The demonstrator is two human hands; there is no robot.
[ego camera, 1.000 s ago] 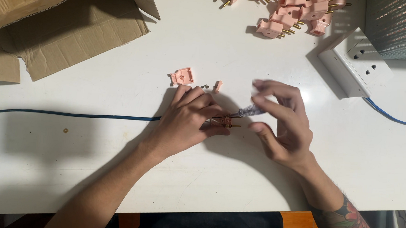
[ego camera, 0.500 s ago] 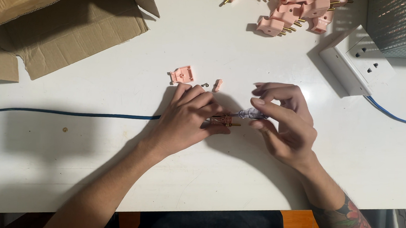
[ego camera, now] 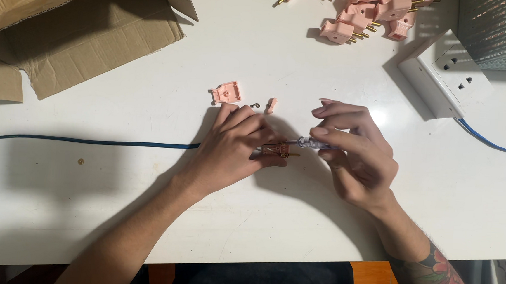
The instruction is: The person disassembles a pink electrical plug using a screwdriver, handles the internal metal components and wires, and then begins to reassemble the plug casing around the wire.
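We note a white table (ego camera: 143, 211), a dark blue cable (ego camera: 89, 141) and brown cardboard (ego camera: 84, 32). The plug cover (ego camera: 227, 92) and heaped plugs (ego camera: 360, 17) are pink; their pins are brass-coloured.

Torn cardboard box (ego camera: 67, 25) sat at the table's (ego camera: 259, 230) far-left corner. Pile of pink plugs (ego camera: 366, 14) along far edge. White socket block (ego camera: 444, 75) and grey mesh basket (ego camera: 500, 31) at far-right corner.

Worktop (ego camera: 304, 63): smooth matt white. Plug body (ego camera: 273, 151) in the left grip: pink plastic, brass-coloured metal pins. Screwdriver (ego camera: 314, 144) in the right grip: clear glossy plastic handle. Cardboard box (ego camera: 78, 32) beyond: rough brown, matt.
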